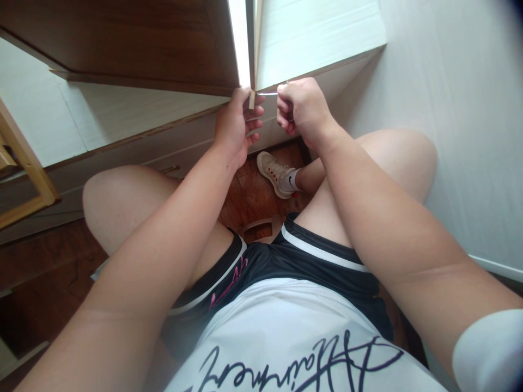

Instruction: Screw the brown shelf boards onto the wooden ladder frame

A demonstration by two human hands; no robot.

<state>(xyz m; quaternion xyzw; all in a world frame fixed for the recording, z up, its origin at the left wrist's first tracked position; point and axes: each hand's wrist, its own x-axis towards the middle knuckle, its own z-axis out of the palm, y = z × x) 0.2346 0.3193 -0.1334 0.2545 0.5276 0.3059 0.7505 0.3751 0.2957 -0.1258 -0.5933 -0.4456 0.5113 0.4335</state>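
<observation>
My left hand (236, 124) is closed on the lower end of a narrow wooden strip (253, 49) that runs upright between a white panel and a white cabinet door (314, 38). My right hand (300, 106) is closed in a fist just to the right of it, holding a thin metal tool (267, 93) whose tip touches the strip's lower end. I am crouched, with both knees up beneath my arms.
A dark wooden panel (134, 43) spans the upper left over white drawer fronts (134, 147). A light wooden frame (24, 163) stands at the left edge. A white wall (461, 120) fills the right. My shoe (274, 173) rests on the red-brown wooden floor (253, 196).
</observation>
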